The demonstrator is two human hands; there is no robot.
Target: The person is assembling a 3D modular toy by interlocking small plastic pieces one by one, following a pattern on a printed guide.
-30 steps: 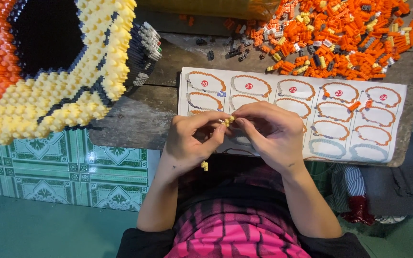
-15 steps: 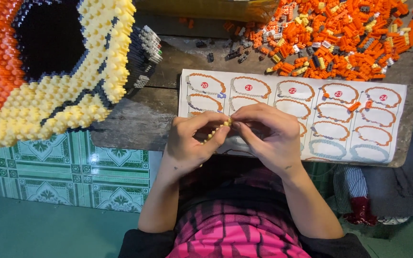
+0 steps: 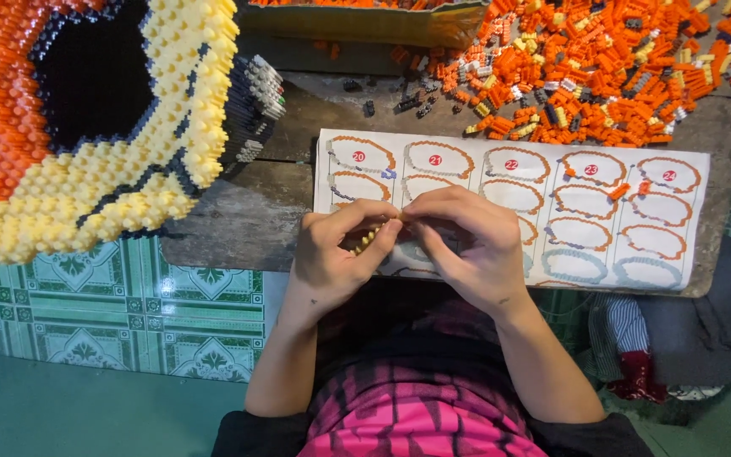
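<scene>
My left hand and my right hand meet fingertip to fingertip over the near edge of a white instruction sheet printed with rows of oval ring diagrams. Between the fingers is a short chain of small pale yellow bricks, pinched by both hands. The sheet lies on a worn wooden board. Most of the chain is hidden by my fingers.
A heap of loose orange, yellow and grey bricks lies at the back right. A large brick-built model in orange, yellow and black fills the left. Green patterned floor tiles lie below; folded clothes sit at the right.
The hands stayed together over the sheet, with only small finger movements on the yellow brick chain. Nothing else moved.
</scene>
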